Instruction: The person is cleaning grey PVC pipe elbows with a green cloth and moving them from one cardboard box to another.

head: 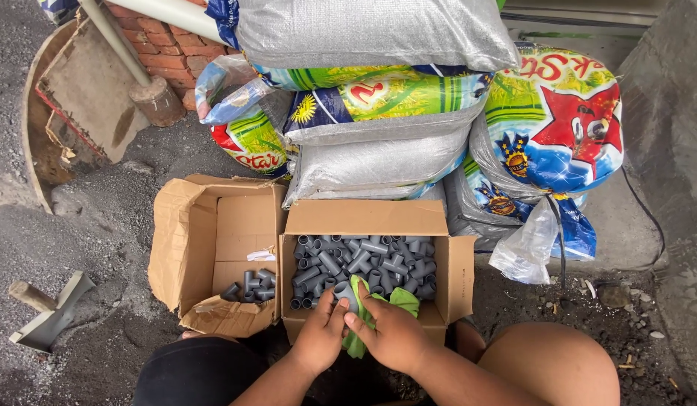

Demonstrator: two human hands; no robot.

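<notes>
Resting at the front edge of the right cardboard box (pixel 378 218), a grey pipe fitting (pixel 344 292) is gripped by the left hand (pixel 322 334) and wiped with a green cloth (pixel 399 299) clutched in the right hand (pixel 393 334). More grey fittings (pixel 359 259) fill that box; fewer lie in the left box (pixel 213 248). Printed sacks (pixel 378 120) are stacked behind.

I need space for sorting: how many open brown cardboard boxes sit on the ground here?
2. The left brown cardboard box holds a few grey plastic pipe fittings; the right brown cardboard box, touching it, is nearly full. More could sit out of frame.
</notes>
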